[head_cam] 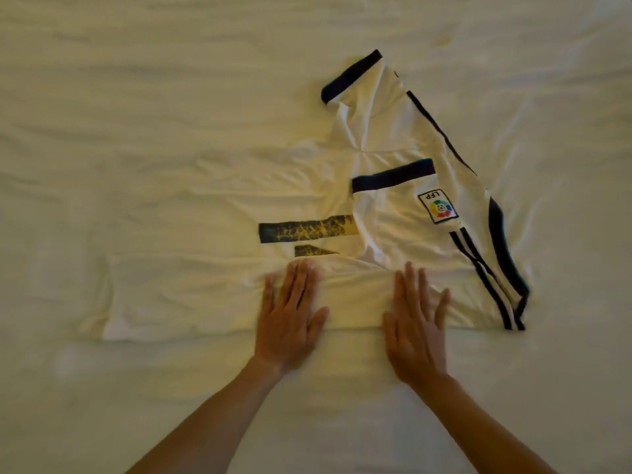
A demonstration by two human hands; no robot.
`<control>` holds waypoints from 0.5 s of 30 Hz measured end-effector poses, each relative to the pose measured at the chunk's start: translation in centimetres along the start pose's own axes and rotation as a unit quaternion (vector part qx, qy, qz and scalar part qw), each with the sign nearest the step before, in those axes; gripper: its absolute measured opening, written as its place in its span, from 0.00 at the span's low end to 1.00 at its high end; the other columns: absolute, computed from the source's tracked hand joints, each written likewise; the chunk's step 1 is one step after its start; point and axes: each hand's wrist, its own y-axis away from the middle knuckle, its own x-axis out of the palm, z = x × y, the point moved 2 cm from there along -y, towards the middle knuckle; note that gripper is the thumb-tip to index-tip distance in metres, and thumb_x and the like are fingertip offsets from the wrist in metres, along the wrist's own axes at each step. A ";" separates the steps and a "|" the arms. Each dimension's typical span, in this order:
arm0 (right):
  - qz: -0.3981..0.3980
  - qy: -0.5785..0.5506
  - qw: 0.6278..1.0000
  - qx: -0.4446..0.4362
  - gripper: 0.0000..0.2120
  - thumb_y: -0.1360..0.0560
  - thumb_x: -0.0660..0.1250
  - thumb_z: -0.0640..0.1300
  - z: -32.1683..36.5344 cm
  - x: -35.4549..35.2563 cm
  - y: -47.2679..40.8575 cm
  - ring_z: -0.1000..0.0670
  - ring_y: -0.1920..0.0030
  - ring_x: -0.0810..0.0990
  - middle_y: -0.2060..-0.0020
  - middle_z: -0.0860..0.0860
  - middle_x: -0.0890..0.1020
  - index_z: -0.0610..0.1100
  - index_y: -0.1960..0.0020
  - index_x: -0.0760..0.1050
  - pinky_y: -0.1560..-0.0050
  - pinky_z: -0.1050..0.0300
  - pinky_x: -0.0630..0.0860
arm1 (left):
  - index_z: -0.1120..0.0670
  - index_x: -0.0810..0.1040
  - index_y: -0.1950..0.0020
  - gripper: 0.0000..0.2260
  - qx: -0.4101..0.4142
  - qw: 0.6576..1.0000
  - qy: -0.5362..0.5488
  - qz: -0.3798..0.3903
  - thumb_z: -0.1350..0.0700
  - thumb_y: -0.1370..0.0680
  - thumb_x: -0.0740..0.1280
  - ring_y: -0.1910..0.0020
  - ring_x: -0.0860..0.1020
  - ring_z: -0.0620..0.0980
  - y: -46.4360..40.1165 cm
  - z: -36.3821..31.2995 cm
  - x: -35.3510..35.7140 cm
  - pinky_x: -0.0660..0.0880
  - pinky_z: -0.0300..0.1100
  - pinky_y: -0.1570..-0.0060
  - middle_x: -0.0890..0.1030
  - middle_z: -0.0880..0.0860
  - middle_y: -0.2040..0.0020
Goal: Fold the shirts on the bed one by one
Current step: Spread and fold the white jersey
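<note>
- Two hands, left hand [290,313] and right hand [415,323], lie flat with fingers straight on the near fold of the shirt [393,213], probably to press its crease.
- One shirt shows on the bed [136,97], stretching beyond both hands.
- Two sleeves lie folded inward beyond the right hand, which narrows the shirt.

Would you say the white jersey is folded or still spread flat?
Partly folded: the white jersey has a sleeve laid across its body, with both hands pressing its near fold.
</note>
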 end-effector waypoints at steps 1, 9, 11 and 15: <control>0.030 -0.001 0.997 -0.076 0.30 0.19 0.49 0.52 2.2 1.1 0.0 0.46 0.20 0.47 0.19 0.48 0.48 0.46 0.19 0.49 0.24 0.35 0.42 | 0.54 0.55 0.19 0.29 -0.008 1.000 -0.002 0.003 0.41 0.16 0.47 0.19 0.50 0.54 0.6 1.7 -0.3 0.50 0.64 0.24 0.51 0.54 0.18; 0.084 0.067 0.989 -0.104 0.30 0.19 0.50 0.56 5.7 3.4 -0.8 0.47 0.20 0.47 0.19 0.50 0.50 0.49 0.19 0.51 0.24 0.35 0.47 | 0.54 0.58 0.19 0.34 -0.348 0.936 -0.042 0.016 0.39 0.22 0.43 0.21 0.52 0.62 9.9 21.6 -5.7 0.47 0.71 0.28 0.54 0.61 0.20; 0.078 0.044 0.989 -0.120 0.27 0.19 0.51 0.54 5.5 2.1 -1.6 0.46 0.21 0.56 0.21 0.50 0.58 0.48 0.22 0.61 0.26 0.37 0.55 | 0.59 0.57 0.20 0.36 -0.397 0.917 -0.028 0.003 0.39 0.22 0.43 0.21 0.52 0.65 10.1 22.3 -6.9 0.46 0.73 0.29 0.55 0.65 0.21; -0.022 -0.037 0.992 -0.119 0.18 0.21 0.57 0.45 5.2 -1.7 -6.3 0.46 0.33 0.73 0.31 0.48 0.75 0.46 0.34 0.76 0.38 0.43 0.68 | 0.60 0.58 0.21 0.31 -0.206 0.975 0.044 -0.065 0.44 0.19 0.47 0.20 0.54 0.60 4.4 13.5 -6.6 0.46 0.63 0.25 0.56 0.61 0.20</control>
